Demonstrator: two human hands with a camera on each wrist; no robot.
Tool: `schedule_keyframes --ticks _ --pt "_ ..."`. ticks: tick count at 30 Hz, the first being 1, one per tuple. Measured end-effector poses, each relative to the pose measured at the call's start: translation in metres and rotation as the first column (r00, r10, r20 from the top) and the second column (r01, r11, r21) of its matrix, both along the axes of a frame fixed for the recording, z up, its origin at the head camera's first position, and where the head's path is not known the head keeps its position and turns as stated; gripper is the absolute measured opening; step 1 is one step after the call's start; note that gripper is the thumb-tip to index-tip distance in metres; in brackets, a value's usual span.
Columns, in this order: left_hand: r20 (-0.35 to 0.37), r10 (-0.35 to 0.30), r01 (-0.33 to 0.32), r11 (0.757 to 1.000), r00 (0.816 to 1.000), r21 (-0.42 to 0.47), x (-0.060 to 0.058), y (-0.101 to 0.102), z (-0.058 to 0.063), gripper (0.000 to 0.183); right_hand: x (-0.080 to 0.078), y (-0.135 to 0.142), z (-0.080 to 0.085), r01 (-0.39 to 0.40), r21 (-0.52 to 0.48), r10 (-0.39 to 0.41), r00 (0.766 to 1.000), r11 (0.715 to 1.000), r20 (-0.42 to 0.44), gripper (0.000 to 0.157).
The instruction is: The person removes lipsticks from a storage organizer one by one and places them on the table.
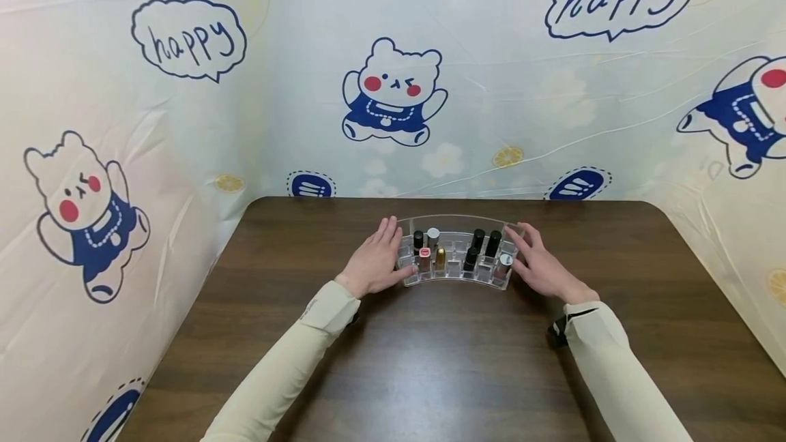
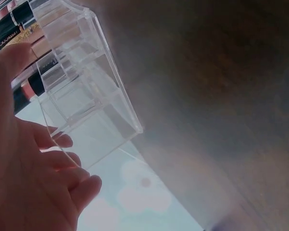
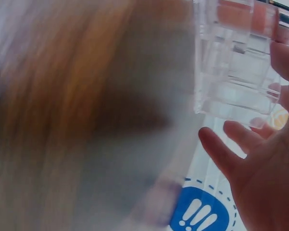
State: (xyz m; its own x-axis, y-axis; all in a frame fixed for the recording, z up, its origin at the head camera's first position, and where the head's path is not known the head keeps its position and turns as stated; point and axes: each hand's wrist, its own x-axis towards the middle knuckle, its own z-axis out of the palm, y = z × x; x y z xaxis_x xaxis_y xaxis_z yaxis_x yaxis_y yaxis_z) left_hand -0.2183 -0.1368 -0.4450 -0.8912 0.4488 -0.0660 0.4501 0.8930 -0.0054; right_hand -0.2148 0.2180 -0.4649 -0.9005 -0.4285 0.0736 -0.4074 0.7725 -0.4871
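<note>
A clear, curved acrylic lipstick holder (image 1: 454, 277) stands on the table with several lipsticks in its stepped slots. Some tubes have black caps, such as the black lipstick (image 1: 493, 243); others are a gold lipstick (image 1: 440, 258) and a red-topped lipstick (image 1: 424, 260). My left hand (image 1: 376, 261) grips the holder's left end, thumb at the front and fingers toward the back. At the right end, my right hand (image 1: 543, 264) holds it between thumb and fingers, beside a silver-topped tube (image 1: 505, 263). In the right wrist view, the outer fingers (image 3: 221, 149) spread away from the clear plastic.
The brown wooden table (image 1: 430, 367) reaches back to a printed cloth (image 1: 491, 87) that hangs behind and along both sides. A dark band (image 1: 557, 331) shows at the right wrist, under the pale sleeve (image 1: 608, 353).
</note>
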Motion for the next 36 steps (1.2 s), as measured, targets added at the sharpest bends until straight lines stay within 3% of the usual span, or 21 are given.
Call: schedule_keyframes --ticks 13,28,36 --pt "0.043 0.032 -0.034 0.999 0.999 0.040 0.019 -0.008 0.002 0.098 0.017 -0.013 0.005 0.012 0.019 -0.012 1.000 1.000 -0.001 0.063" --pt "-0.002 0.024 -0.024 0.998 1.000 0.065 0.034 -0.019 -0.001 0.096 0.027 -0.021 0.004 0.015 0.166 -0.004 0.998 0.986 -0.068 0.062" --pt "-0.015 0.009 -0.008 0.998 1.000 0.060 0.040 -0.022 0.001 0.097 0.036 -0.024 0.010 0.018 0.187 0.001 0.995 0.982 -0.101 0.062"
